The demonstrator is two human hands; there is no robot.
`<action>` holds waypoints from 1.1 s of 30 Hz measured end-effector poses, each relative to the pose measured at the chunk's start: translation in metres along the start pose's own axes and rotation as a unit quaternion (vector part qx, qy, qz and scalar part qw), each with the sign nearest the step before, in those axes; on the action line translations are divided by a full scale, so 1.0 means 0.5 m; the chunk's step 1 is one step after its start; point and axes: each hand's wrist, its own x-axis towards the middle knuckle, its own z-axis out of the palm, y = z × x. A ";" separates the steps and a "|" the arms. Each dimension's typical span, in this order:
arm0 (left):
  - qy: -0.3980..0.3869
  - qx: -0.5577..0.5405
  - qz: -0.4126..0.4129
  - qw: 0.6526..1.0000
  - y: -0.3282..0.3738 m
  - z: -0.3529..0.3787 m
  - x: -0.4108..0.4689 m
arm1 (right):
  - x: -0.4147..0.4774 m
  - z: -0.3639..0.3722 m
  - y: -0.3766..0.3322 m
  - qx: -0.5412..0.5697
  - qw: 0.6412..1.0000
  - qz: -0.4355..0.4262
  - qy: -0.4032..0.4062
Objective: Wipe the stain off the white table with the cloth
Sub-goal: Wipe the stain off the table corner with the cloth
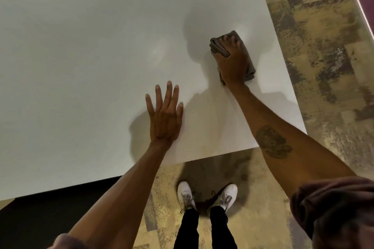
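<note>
Cloth point(245, 60), long axis running away from the person, lies under pressing right hand point(232, 64); left hand point(165, 115) flat, released.

Dark maroon sleeves point(334, 208) are pushed up past both elbows; a dark tattoo point(273, 141) marks the right forearm; black trousers point(204, 230) end at white lace-up sneakers point(224, 195)

place: office-like room, unsure | evidence: patterned carpet tiles point(315, 46), large plain white table point(81, 66)
</note>
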 end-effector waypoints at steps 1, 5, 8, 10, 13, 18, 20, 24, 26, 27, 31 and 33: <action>0.003 -0.003 0.002 1.000 0.000 0.001 -0.002 | -0.003 -0.004 0.001 0.013 1.000 -0.007 -0.018; 0.015 -0.006 0.010 1.000 -0.001 0.003 -0.009 | -0.036 -0.025 0.007 0.034 0.991 -0.079 -0.102; 0.003 -0.006 0.014 1.000 -0.001 0.004 -0.011 | -0.083 -0.034 0.011 0.018 0.979 -0.136 -0.149; -0.004 -0.023 0.011 1.000 -0.001 0.000 -0.010 | -0.115 -0.038 0.014 0.016 0.970 -0.145 -0.196; -0.006 -0.037 0.004 0.999 0.000 -0.006 -0.011 | -0.170 -0.046 0.017 0.020 0.961 -0.150 -0.233; 0.001 -0.042 0.002 0.999 0.000 -0.008 -0.012 | -0.275 -0.071 0.026 0.014 0.949 -0.176 -0.261; 0.002 -0.046 0.001 0.999 -0.001 -0.008 -0.014 | -0.317 -0.082 0.031 0.018 0.948 -0.165 -0.273; 0.003 -0.052 0.006 0.999 -0.002 -0.009 -0.017 | -0.390 -0.099 0.030 0.019 0.950 -0.191 -0.248; 0.007 -0.053 0.009 0.999 -0.003 -0.009 -0.019 | -0.416 -0.101 0.032 0.027 0.947 -0.207 -0.245; 0.009 -0.052 0.009 0.999 -0.002 -0.008 -0.020 | -0.427 -0.101 0.035 0.024 0.942 -0.221 -0.251; 0.004 -0.061 0.014 0.998 -0.004 -0.006 -0.025 | -0.470 -0.109 0.057 -0.007 0.913 -0.263 -0.313; 0.001 -0.061 0.011 0.998 -0.004 -0.008 -0.028 | -0.479 -0.110 0.069 -0.044 0.889 -0.302 -0.342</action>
